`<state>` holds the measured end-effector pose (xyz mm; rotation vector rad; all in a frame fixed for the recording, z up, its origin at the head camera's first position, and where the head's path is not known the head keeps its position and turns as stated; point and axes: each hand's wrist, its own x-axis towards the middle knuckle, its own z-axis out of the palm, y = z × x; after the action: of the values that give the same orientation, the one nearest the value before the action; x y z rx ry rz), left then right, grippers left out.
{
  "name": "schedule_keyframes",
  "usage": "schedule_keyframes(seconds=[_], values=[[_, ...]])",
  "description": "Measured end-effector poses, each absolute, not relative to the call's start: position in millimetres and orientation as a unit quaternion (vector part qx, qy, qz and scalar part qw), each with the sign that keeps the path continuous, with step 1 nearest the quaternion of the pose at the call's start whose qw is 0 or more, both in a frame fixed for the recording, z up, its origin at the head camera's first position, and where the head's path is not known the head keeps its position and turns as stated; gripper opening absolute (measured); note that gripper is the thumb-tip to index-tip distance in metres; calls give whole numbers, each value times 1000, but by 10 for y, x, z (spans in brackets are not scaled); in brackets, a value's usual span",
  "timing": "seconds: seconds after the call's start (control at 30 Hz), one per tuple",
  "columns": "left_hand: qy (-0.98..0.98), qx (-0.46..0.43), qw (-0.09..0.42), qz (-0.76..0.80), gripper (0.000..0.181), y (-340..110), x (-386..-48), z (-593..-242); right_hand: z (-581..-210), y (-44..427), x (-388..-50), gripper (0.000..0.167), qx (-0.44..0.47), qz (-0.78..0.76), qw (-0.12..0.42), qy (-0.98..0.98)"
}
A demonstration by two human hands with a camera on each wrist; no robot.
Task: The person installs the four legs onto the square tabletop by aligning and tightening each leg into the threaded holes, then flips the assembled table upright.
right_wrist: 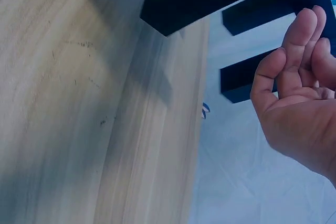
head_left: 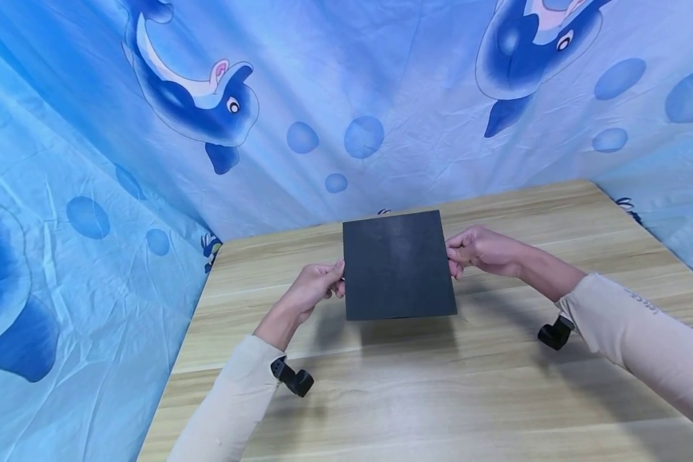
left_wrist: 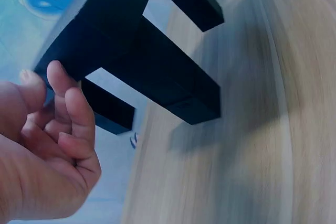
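A small black square-topped stool is held upright above the wooden table, its top tilted toward the head camera. Its straight, blocky legs show in the left wrist view, apart from the wood, with shadows beneath. My left hand pinches the left edge of the top between thumb and fingers. On the opposite edge, my right hand does the same, and the right wrist view shows its fingers against the underside. From the head view the square top hides the legs.
The light wooden table extends around and below the stool. Behind it and along the sides hangs a blue curtain printed with dolphins and bubbles. A black wrist camera sticks out from the right sleeve, another from the left.
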<state>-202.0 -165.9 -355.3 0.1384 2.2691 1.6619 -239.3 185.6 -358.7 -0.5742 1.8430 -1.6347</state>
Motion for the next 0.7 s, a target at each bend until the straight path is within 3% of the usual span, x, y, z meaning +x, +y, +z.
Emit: schedule_keyframes(seconds=[0.43, 0.7], values=[[759, -30, 243, 603, 39, -1623, -1994, -3580, -3745, 1786, -2384, 35, -174, -642, 351, 659], [750, -53, 250, 611, 38, -1629, -1959, -3656, -3840, 1773, -2365, 35, -171, -636, 363, 659]])
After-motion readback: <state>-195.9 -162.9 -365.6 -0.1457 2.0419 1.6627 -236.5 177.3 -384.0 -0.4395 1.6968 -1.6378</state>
